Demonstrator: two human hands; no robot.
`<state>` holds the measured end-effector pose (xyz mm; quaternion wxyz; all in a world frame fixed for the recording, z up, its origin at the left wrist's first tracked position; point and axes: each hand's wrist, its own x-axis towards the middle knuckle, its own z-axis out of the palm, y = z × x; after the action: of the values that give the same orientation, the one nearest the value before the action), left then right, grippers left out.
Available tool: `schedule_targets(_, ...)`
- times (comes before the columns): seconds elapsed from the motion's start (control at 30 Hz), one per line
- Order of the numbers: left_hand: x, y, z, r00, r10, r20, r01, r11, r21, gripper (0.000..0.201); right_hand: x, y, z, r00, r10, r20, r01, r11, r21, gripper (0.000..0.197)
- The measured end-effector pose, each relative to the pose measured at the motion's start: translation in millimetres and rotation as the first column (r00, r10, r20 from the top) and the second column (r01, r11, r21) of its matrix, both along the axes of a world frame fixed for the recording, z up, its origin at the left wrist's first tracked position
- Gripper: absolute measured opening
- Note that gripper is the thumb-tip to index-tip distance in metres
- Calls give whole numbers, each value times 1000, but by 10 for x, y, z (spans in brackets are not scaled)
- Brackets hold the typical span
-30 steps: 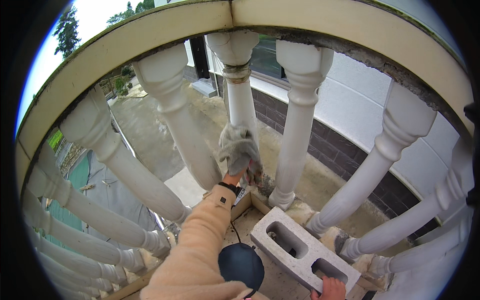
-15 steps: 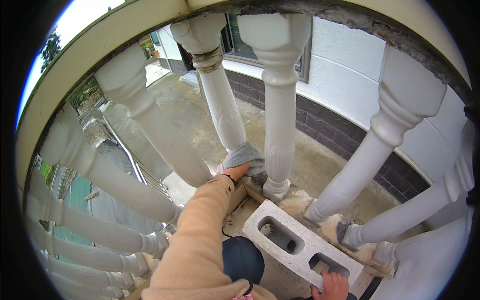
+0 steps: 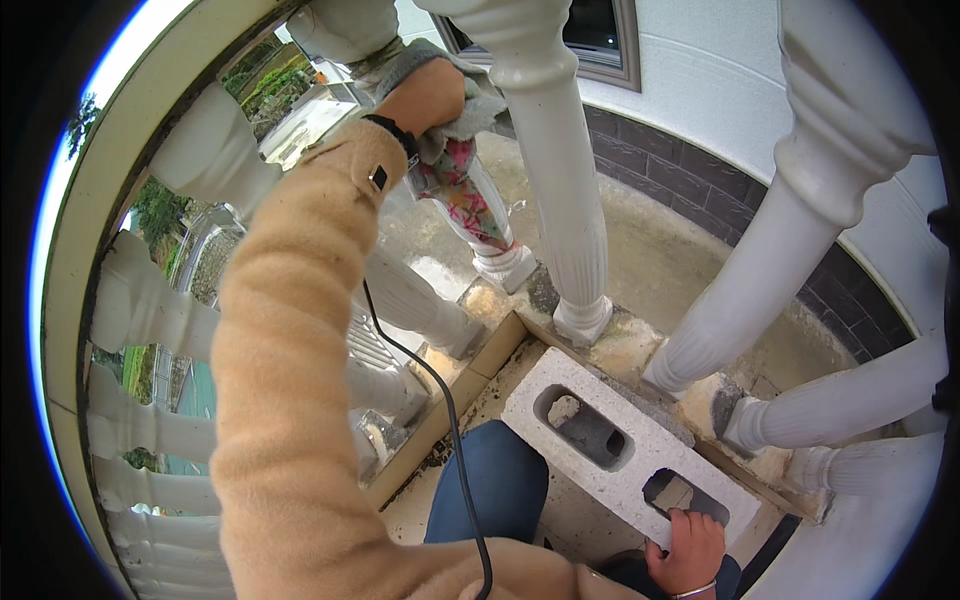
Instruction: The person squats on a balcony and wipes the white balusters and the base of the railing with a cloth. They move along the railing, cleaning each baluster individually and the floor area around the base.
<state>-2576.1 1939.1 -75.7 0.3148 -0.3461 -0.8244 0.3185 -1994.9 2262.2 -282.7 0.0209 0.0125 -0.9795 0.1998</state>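
My left hand is wrapped over a grey cloth, pressing it against the upper part of a white baluster. A floral-patterned fabric hangs below the cloth, along the baluster's shaft; whether the two are one piece I cannot tell. The fingertips are partly hidden by the cloth and the post. At the lower right, my right hand grips the near end of a grey concrete block, its fingers hooked over the edge of one of the two hollows.
More white balusters curve round both sides beneath a cream handrail. A black cord hangs across the view, before my bent knee. Beyond the posts lie a concrete yard and a white wall with dark brick at its base.
My left hand and the grey cloth have gone from the baluster's foot up to its top. The floral fabric now shows. My right hand stays on the block. The view has shifted slightly.
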Motion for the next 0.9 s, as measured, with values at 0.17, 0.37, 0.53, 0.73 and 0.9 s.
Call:
schedule_targets(0.17,-155,96,-385,980,193,41,-186,974,-132,17,-39,-10,91,979,5,204,-13,999,38,55)
schedule_targets(0.37,-584,304,-1735,797,176,578,-303,944,131,28,-52,-34,153,991,1,135,-1,1000,3,52)
schedule_targets(0.53,-787,332,-2655,666,343,662,-410,910,-60,43,-27,-28,157,997,24,73,-25,1000,9,52)
schedule_targets(0.73,284,18,-3623,853,-18,522,-5,999,42,37,29,-2,87,998,36,58,-37,999,9,55)
schedule_targets(0.9,1080,-453,-3199,874,-227,428,26,904,426,28,60,23,42,996,44,81,-46,999,20,55)
